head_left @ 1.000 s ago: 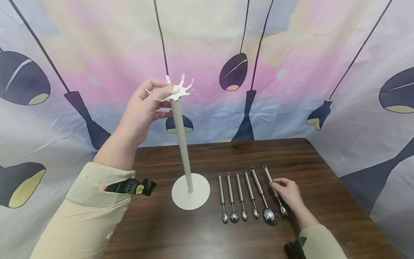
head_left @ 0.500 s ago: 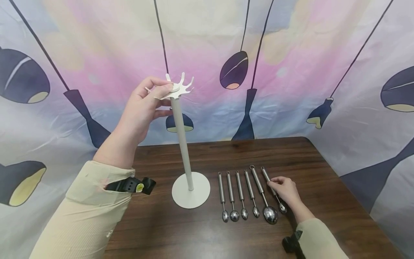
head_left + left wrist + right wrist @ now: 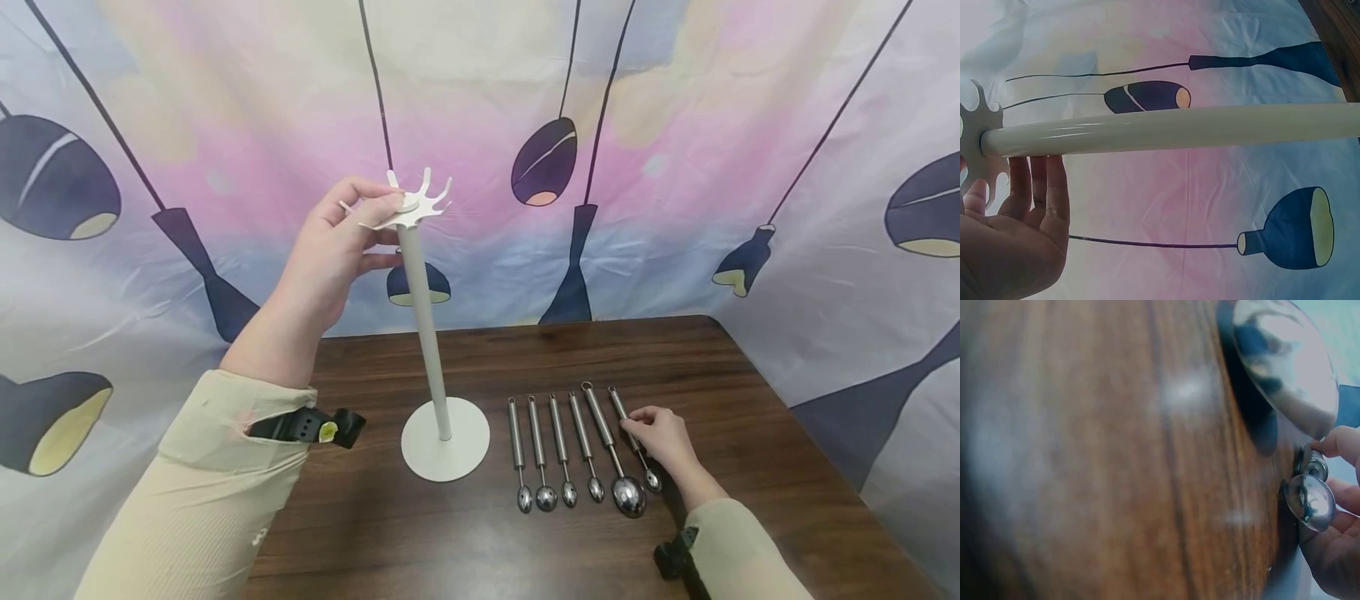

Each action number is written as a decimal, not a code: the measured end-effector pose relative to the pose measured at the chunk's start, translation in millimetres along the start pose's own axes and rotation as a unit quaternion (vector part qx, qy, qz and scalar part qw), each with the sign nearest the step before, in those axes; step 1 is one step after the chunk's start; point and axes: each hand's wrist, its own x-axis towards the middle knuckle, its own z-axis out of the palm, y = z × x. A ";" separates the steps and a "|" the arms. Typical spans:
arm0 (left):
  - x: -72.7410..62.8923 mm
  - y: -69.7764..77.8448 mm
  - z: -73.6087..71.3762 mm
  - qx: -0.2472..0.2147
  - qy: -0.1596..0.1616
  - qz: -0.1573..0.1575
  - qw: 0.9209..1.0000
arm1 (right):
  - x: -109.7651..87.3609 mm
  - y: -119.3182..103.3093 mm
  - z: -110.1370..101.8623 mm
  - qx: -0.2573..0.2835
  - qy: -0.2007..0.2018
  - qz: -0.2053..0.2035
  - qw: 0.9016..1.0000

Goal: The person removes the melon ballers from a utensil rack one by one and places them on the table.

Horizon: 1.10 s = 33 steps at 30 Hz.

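A white stand with a long pole (image 3: pixel 424 333), a round base (image 3: pixel 467 454) and a ring of hooks (image 3: pixel 423 207) on top stands upright on the table. My left hand (image 3: pixel 318 258) holds its top, thumb over the hooks and fingers behind the pole, as the left wrist view also shows. At the right end of a row of steel scoops, my right hand (image 3: pixel 663 437) pinches the handle of a small steel scoop (image 3: pixel 618 404). In the right wrist view its domed bowl (image 3: pixel 1310 503) faces up, beside the bowl of the large scoop (image 3: pixel 1288 362).
Left of the held scoop lie the large scoop (image 3: pixel 628 497) and several small scoops (image 3: pixel 560 437), side by side with loops pointing away. The dark wooden table (image 3: pixel 360 533) ends at a patterned cloth backdrop (image 3: pixel 480 108) behind and at the sides.
My right hand has shifted the small scoop at the right end slightly left, closer to the large scoop. The left hand stays on the stand's top.
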 end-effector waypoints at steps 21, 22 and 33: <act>-12.4 9.9 -16.1 -0.040 -0.006 0.001 0.999 | 2.6 -9.5 -7.6 0.012 -0.045 0.002 0.999; -14.5 10.3 -17.6 -0.042 -0.002 0.005 0.999 | 1.8 -11.6 -8.8 0.014 -0.041 0.000 0.999; -40.5 7.5 -31.9 0.031 0.041 0.023 0.998 | -5.3 -62.5 -33.3 0.042 0.039 -0.068 0.996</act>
